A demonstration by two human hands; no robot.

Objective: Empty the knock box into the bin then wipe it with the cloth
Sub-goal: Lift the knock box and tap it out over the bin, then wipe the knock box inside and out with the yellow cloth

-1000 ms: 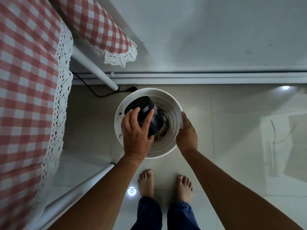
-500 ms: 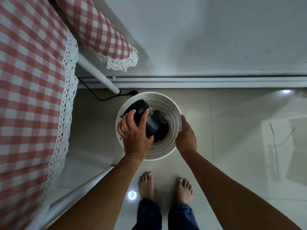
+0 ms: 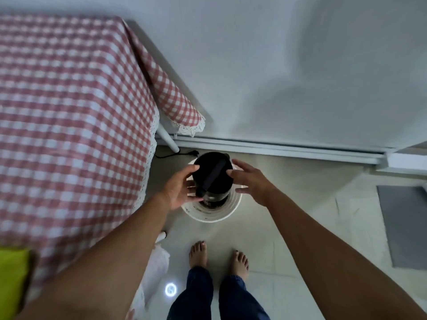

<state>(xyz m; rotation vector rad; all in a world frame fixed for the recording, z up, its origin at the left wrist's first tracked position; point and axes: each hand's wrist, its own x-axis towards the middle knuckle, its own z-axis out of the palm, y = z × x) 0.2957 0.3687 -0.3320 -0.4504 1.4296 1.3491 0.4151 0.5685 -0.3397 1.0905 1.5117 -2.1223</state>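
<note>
Knock box (image 3: 213, 174) held mouth-up just above the white bin (image 3: 212, 215).
Gripped on its left by the left hand (image 3: 178, 192), thumb on rim, fingers curled under; right hand (image 3: 251, 179) spread wide, straight fingertips touching the right rim.

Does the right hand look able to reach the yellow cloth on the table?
Probably not easily: the right hand is open, but the cloth lies past the left arm, and the left hand holds the knock box.
</note>
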